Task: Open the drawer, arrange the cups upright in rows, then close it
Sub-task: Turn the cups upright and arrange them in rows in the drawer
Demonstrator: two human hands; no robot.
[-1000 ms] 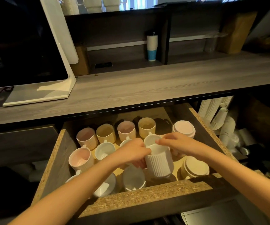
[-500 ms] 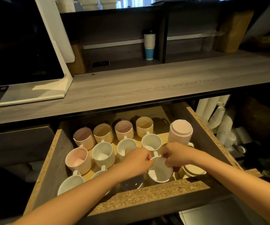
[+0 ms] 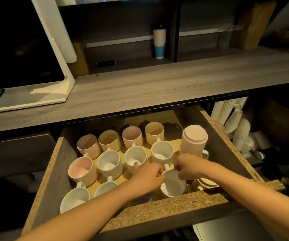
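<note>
Moved: white cup (image 3: 174,186), held tilted a second ago, now stands upright.
Location: inside open drawer (image 3: 166,206), just behind its near edge.
Left hand (image 3: 147,178): pinches cup rim.
Right hand (image 3: 189,166): pinches opposite rim.

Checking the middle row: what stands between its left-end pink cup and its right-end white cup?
Head view: two upright white cups, the left white cup and the middle white cup, between the pink cup and the right-end white cup.
</note>
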